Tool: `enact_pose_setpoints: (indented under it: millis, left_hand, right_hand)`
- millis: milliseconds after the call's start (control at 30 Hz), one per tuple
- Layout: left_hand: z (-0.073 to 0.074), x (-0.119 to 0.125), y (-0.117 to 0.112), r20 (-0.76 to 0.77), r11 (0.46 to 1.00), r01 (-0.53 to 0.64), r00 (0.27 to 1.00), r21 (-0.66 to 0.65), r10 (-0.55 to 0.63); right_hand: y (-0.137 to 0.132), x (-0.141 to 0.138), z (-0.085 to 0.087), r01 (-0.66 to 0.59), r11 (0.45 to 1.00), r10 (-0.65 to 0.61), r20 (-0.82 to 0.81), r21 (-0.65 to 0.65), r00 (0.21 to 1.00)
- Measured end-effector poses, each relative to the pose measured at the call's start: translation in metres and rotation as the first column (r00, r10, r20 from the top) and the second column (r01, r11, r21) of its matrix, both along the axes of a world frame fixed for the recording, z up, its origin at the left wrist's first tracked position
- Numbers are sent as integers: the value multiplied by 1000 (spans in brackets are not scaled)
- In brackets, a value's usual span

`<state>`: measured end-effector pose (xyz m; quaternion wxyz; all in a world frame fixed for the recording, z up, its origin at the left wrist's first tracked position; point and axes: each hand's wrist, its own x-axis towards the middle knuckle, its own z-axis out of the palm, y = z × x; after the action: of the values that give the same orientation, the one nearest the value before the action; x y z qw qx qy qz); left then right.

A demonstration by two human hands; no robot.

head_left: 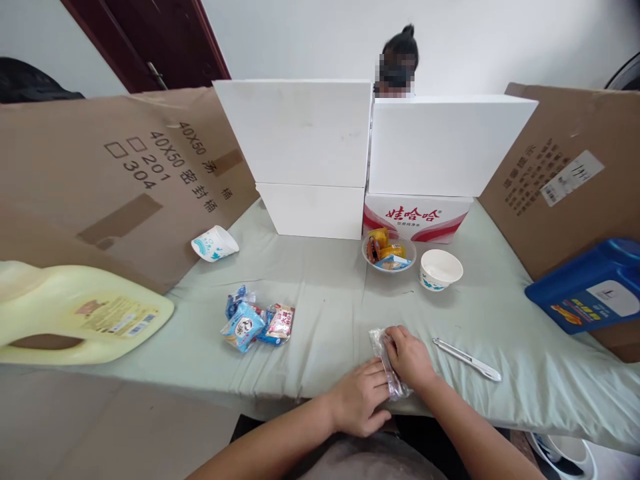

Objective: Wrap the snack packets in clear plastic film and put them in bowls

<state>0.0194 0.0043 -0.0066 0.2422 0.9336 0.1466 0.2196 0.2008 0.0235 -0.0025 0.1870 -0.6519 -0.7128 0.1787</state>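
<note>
At the near edge of the table (325,280), one clear bag (399,388) lies crumpled beneath both hands. Left hand (361,399): open, fingers extended against the bag. Right hand (407,355): fingers curled over the bag's upper part; whether they grip it cannot be told.

Status, as judged: handling of the bag is in progress; it has not been released. Done: several packets (393,252) sit inside the bowl (411,257). Left: a loose pile (245,325) lies outside it, untouched by either hand. The bag's contents, if any, cannot be made out.

Count:
- Bag: 1.
- Bowl: 1, holding at least four packets.
- Loose pile: 1, at least four packets, overlapping; exact number unclear.
- Cups: 2; one tipped cup (215,244) at left, one upright cup (434,283) beside the bowl.
- White tool (467,360): 1, right of the right hand, apart from it.
- Jugs: 2; one yellow jug (115,313), one blue jug (590,287).
- Printed carton (415,217): 1, behind the bowl.
</note>
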Motion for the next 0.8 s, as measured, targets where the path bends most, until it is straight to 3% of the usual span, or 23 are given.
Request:
enact_pose_setpoints:
  millis: [133,200,300,400,500,633,733,800]
  left_hand:
    - [13,-5,2,293,974,-209,929,-89,226]
    - [19,-3,12,314,947,-296,893,-127,321]
    - [18,6,31,161,952,-301,938,-54,306]
    - [7,14,44,-36,952,-302,952,48,304]
    - [-2,17,45,-94,947,-310,944,83,318]
    - [-2,16,41,-131,951,-270,948,148,290]
    - [0,17,41,-196,948,-252,937,195,289]
    - [1,19,41,-239,945,-252,924,206,299]
  right_hand:
    - [1,-2,-3,-2,1000,2,11,-7,1000]
    - [2,-2,-2,-1,1000,1,-8,-21,1000]
    - [5,2,3,-7,998,3,-67,-58,998]
    - [4,15,9,-2,992,-19,-161,-126,987]
    - [-9,33,12,13,974,-73,-260,-228,963]
    - [-38,45,9,-41,945,-112,-441,-324,891]
    - [-59,45,8,-45,952,-124,-516,-302,848]
    - [-71,43,10,-15,971,-97,-450,-239,887]
